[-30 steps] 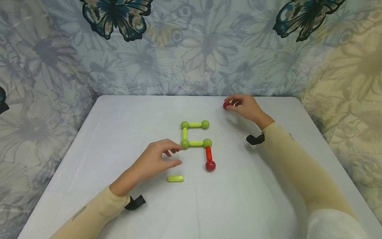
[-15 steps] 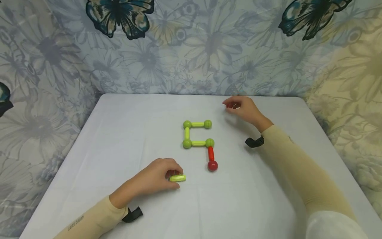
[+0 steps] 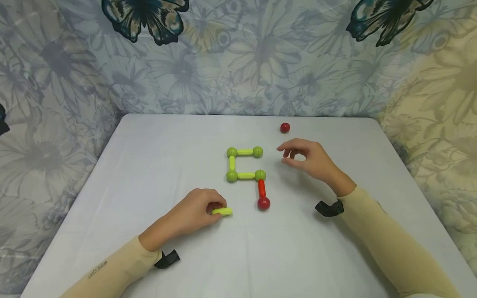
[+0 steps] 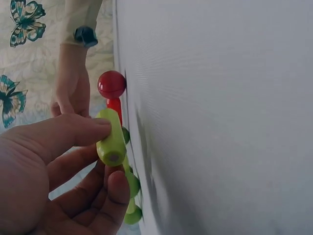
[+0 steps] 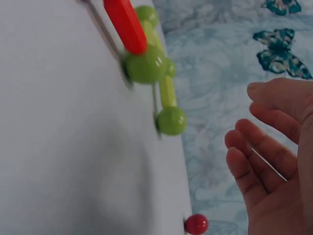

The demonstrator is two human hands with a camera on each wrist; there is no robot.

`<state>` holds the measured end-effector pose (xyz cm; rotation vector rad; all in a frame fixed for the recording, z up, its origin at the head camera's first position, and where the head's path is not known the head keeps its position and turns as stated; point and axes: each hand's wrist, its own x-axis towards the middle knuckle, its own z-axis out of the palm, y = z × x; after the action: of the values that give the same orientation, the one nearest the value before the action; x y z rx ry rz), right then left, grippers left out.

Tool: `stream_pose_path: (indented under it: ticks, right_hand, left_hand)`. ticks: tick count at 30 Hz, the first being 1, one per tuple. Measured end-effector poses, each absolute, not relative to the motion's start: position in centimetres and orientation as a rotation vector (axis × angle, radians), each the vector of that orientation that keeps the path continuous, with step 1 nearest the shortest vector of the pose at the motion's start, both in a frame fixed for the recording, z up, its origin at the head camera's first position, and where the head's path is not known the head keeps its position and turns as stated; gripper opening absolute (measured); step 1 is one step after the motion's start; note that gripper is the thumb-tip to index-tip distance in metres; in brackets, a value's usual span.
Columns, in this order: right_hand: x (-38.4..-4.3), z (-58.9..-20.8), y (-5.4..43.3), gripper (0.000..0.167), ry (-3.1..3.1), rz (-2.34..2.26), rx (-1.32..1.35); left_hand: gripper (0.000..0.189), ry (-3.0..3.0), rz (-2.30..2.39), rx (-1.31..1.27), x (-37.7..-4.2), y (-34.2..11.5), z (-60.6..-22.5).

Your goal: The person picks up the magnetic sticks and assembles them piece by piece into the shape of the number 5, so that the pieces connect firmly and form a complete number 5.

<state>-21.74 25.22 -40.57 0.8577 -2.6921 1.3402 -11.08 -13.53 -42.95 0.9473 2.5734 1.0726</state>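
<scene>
Between thumb and fingers, my left hand (image 3: 197, 209) pinches a yellow-green magnetic rod (image 4: 112, 139) close over the table, left of the red end of a joined figure. That figure has several green balls (image 3: 232, 176) linked by yellow-green rods (image 3: 246, 176). From its lower right ball a red rod (image 3: 262, 188) runs toward the near side, ending in a red ball (image 3: 263, 203). Right of the figure, my right hand (image 3: 307, 159) is raised with relaxed, slightly bent fingers and holds nothing. A loose red ball (image 3: 285, 127) lies beyond it near the far edge.
The white table (image 3: 167, 140) ends at a straight far edge, against a flowered backdrop (image 3: 253, 62) with butterflies. A black strap (image 3: 329, 208) sticks out at the right wrist and another strap (image 3: 167, 259) at the left.
My left hand has come down to the loose yellow-green rod, pinched it and shifted it slightly away from me. My right hand has let go of the red ball and drawn back toward me.
</scene>
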Motion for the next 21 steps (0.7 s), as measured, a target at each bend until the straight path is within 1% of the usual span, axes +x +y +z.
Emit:
stream_pose_path:
  ticks: [3, 12, 17, 21]
  right_hand:
    - [-19.9, -40.8, 24.9, 0.036, -2.656, 1.356, 0.944]
    - [-15.0, -42.6, 22.9, 0.037, -2.599, 1.332, 1.107]
    - [-13.4, -43.6, 22.0, 0.037, -2.650, 1.301, 1.147]
    - [-12.9, -44.2, 21.6, 0.037, -2.732, 1.236, 1.107]
  left_hand:
    - [0.023, 2.603, 1.095, 0.931, -11.5, -13.2, -42.6]
    - [0.025, 2.593, 1.145, 0.914, -12.5, -12.1, -42.3]
    - [0.025, 2.584, 1.140, 0.903, -12.8, -11.7, -42.0]
    - [0.025, 2.581, 1.125, 0.907, -13.0, -11.3, -41.8]
